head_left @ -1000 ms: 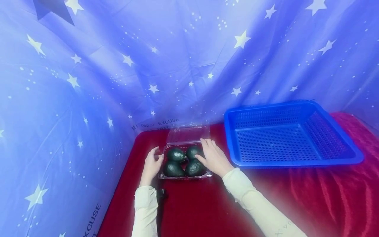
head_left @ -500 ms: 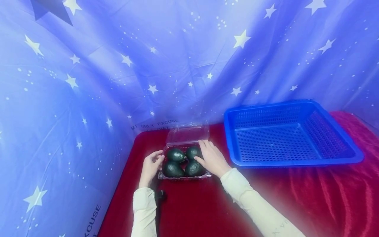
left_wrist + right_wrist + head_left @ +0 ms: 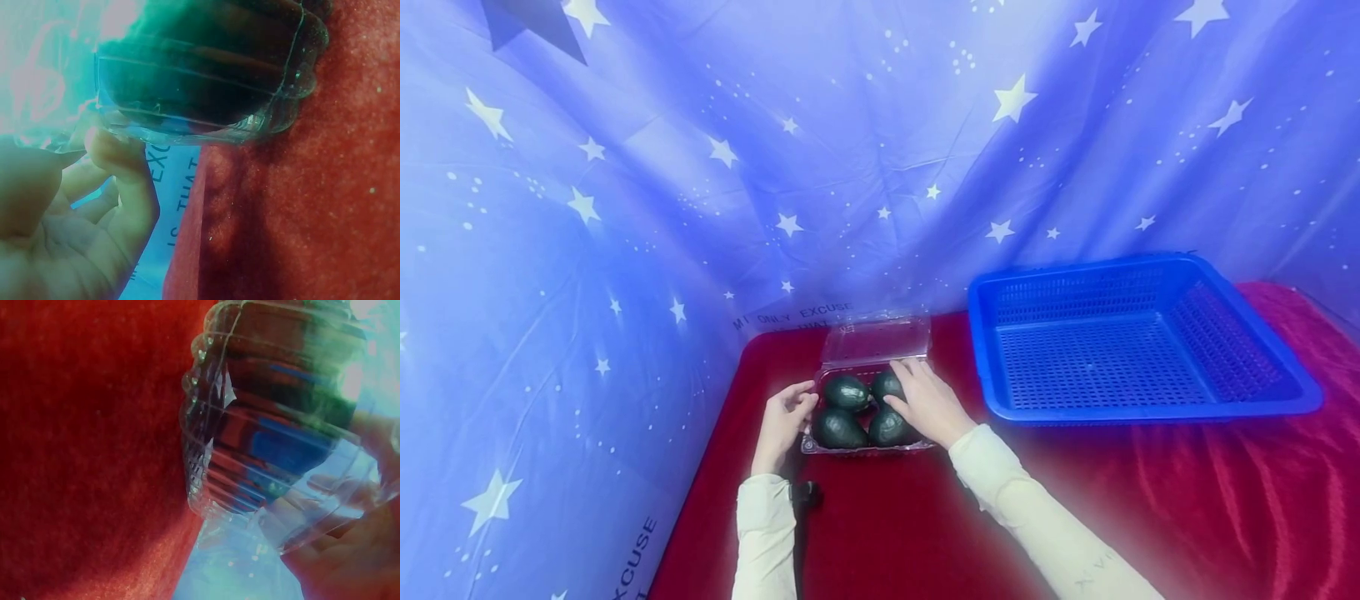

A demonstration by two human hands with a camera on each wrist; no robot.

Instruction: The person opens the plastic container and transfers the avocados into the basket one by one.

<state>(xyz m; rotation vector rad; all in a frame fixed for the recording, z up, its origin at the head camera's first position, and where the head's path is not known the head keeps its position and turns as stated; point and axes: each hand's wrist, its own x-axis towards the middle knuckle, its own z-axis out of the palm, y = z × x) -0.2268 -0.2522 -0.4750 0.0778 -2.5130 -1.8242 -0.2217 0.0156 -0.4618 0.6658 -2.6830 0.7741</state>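
A clear plastic clamshell box (image 3: pixel 868 452) lies on the red cloth with its lid (image 3: pixel 877 340) folded back. Several dark green avocados fill it, among them a near left avocado (image 3: pixel 840 429), a far left one (image 3: pixel 846 392) and a near right one (image 3: pixel 891 427). My left hand (image 3: pixel 780 427) pinches the box's left rim; the left wrist view shows its thumb and fingers (image 3: pixel 122 156) at the plastic edge. Over the box's right side, my right hand (image 3: pixel 931 404) has thumb and fingertips round the far right avocado (image 3: pixel 886 385), partly covering it. The right wrist view blurs that contact.
On the right of the table stands a large blue plastic basket (image 3: pixel 1093 367) with perforated walls. Red velvet cloth (image 3: pixel 880 533) covers the table. A blue curtain with white stars (image 3: pixel 880 167) hangs behind and at the left.
My right hand has shifted left, farther over the far right avocado. My left hand has closed its fingers on the box's left rim. Box and basket stay put.
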